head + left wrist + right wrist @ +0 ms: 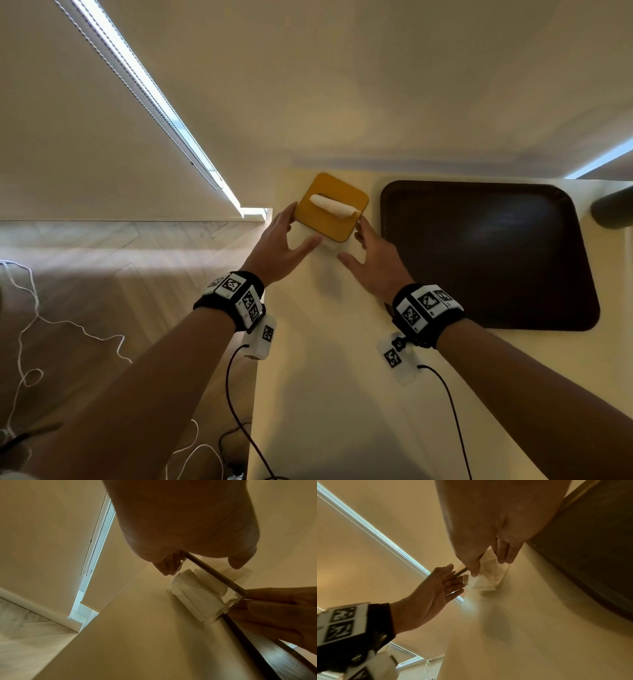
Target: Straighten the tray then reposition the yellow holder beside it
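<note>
I have the yellow holder between both hands near the desk's far left corner, its clear body full of white tissue, turned askew to the desk edges. My left hand holds its left side and my right hand its right, fingers extended, thumbs spread. The dark tray lies flat just right of it, toward the far right.

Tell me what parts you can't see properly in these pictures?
- Holder base: in the head view its yellow lid covers the clear body.
- Left hand fingertips: in the left wrist view the palm hides most of them.
- Tray: cut off by the edge in both wrist views.
- Dark round thing: cut off by the head view's right edge, so I cannot tell what it is.
</note>
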{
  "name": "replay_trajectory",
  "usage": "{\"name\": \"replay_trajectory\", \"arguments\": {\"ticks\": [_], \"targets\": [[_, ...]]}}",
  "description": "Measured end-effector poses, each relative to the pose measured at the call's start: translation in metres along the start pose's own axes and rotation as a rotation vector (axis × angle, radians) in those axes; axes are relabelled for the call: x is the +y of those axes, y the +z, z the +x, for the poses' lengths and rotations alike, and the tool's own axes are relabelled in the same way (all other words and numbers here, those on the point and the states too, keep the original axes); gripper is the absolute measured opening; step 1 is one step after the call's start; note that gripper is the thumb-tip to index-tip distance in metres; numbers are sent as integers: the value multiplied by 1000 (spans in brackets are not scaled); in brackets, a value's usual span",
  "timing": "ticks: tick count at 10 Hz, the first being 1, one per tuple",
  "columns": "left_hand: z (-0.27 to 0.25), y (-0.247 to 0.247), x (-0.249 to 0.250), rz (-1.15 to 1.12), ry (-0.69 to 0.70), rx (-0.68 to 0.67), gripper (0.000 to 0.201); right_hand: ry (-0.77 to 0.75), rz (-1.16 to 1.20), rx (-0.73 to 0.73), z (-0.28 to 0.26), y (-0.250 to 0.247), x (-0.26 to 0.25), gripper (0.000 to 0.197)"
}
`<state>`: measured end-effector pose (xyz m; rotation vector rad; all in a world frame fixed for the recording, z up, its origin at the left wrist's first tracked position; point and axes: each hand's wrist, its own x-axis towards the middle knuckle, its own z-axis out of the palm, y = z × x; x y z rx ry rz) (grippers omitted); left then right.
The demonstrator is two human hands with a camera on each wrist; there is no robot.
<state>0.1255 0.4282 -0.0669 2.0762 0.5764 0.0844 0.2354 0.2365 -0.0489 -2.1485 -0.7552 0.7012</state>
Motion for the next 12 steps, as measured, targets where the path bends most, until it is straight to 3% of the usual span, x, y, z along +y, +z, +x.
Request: {"name": "replay_trajectory", "arguments": {"ticks": [3,9,12], "targets": [[-26,12,1,-81,47,64,77,-67,51,12,15,-7,1,67],[-33,23,0,-72,33,97,79,-71,44,-53,18,-15,-4,63],[-51,20,1,52,-56,75,83,-17,-225,-104,-5,-29,13,61]]}}
